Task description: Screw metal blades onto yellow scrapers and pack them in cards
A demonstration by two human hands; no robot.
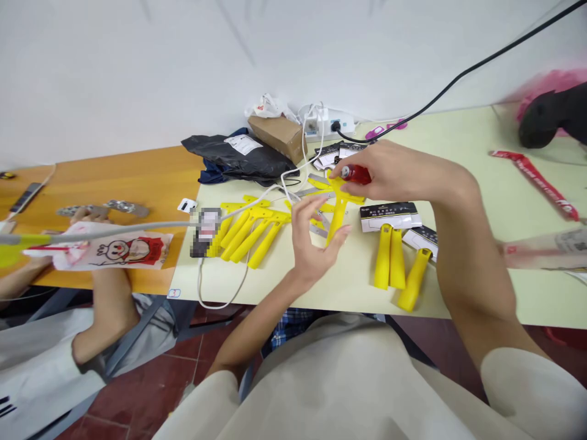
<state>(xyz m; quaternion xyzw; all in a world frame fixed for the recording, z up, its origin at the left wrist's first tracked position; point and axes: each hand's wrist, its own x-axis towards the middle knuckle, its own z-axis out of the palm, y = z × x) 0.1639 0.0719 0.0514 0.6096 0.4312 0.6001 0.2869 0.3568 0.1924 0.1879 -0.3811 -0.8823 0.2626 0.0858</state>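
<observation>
My right hand (367, 168) is closed around a red see-through handle-like thing (359, 174) with a silvery end; its exact kind is unclear. Directly under it is the head of a yellow T-shaped scraper (338, 211), which the fingers seem to touch. My left hand (314, 238) curves beside the scraper's handle, fingers spread, with the thumb tip close to or touching its lower end. Left of it lies a group of yellow scrapers (252, 232), with loose grey blades and yellow parts behind. To the right rest several yellow handles (383, 260) near black-and-white packaging cards (389, 217).
Behind are a black parcel bag (243, 159), a cardboard box (279, 135) and a power strip (342, 122) with cables. A white cable (224, 305) loops over the front edge. A red wrapper (536, 183) lies right. Another person's arm (107, 305) is at the orange table (151, 171).
</observation>
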